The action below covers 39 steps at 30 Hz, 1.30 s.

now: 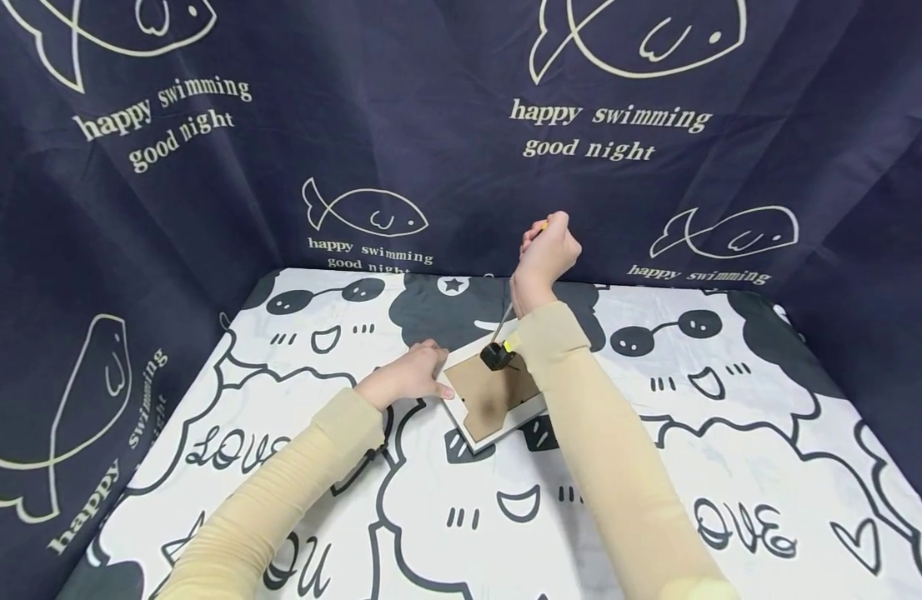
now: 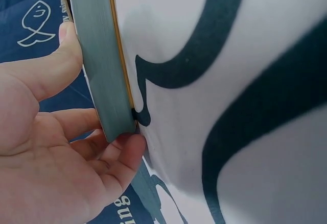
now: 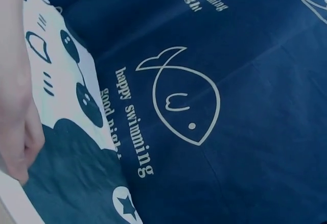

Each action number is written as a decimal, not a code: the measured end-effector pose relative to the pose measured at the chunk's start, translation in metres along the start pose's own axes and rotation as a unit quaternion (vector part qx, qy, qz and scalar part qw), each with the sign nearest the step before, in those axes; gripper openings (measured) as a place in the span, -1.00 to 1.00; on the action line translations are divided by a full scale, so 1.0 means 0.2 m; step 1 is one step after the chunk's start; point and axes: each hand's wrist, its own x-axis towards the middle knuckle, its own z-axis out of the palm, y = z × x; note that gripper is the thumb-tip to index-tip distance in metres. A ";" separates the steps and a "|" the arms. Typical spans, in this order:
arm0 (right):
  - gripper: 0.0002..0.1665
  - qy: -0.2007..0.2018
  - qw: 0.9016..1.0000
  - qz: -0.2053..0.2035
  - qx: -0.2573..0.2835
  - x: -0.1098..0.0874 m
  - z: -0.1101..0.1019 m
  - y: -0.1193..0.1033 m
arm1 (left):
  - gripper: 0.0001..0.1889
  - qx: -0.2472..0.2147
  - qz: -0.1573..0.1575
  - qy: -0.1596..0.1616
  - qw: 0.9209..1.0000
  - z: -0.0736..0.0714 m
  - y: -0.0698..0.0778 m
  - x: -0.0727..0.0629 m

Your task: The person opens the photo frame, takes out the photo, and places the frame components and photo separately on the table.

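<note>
A picture frame [image 1: 515, 419] with a white border lies tilted on the cloth, its brown backing board [image 1: 468, 387] facing up. My left hand [image 1: 412, 371] grips its left corner. In the left wrist view, the thumb lies on one face of the frame [image 2: 97, 55], and fingers curl around the corner. Above the frame, my right hand [image 1: 547, 254] is closed in a fist around a yellow-handled screwdriver [image 1: 544, 225]. Its thin shaft slants down over the backing; the tip is hidden. The right wrist view catches only part of my right hand [image 3: 18, 117].
White cloth with black cartoon prints [image 1: 446, 500] covers the table. Dark blue curtains [image 1: 461, 125] with fish drawings rise behind it and at both sides. A black wrist camera [image 1: 496, 356] overlaps the backing board in the head view.
</note>
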 end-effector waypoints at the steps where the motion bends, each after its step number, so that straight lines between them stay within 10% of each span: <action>1: -0.54 0.007 1.000 -0.002 -0.013 0.01 0.01 0.01 | -0.21 -0.002 0.000 -0.001 1.000 0.00 0.00 0.00; 12: -0.54 0.063 0.978 0.000 -0.196 0.06 0.11 0.05 | -0.21 -0.001 0.010 0.006 1.000 0.01 -0.01 0.02; 39: -0.47 0.060 0.935 -0.006 -0.351 0.10 0.21 0.15 | -0.20 -0.005 0.009 0.012 1.000 0.03 -0.03 0.02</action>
